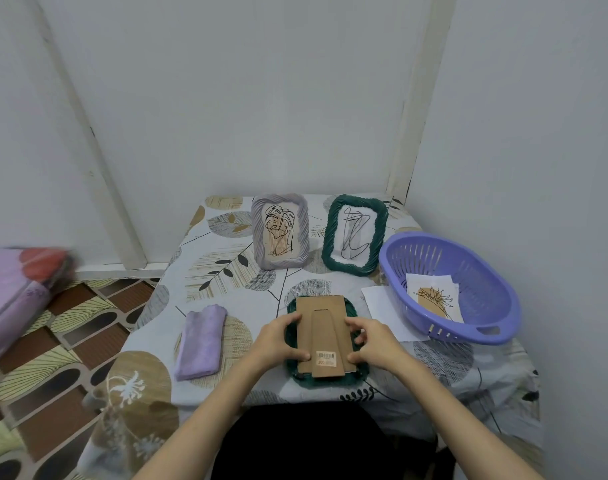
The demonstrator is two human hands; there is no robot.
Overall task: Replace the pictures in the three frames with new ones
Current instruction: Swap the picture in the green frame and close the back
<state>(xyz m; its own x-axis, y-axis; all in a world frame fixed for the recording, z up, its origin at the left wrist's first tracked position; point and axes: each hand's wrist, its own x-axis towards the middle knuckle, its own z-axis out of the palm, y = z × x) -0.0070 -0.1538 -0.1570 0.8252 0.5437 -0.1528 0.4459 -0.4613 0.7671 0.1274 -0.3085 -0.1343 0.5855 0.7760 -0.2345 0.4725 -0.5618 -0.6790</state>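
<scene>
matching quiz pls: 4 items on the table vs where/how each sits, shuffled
Items:
1. lilac frame
2. face-down green frame
3. purple basket
4. folded purple cloth

Places/states:
A. lies flat, left of the hands
B. upright at the back, to the left of the upright green frame
C. right side, loose prints inside
D. cardboard back up, left hand and right hand on it

Pairs: 1-B, 2-D, 3-C, 4-A
</scene>
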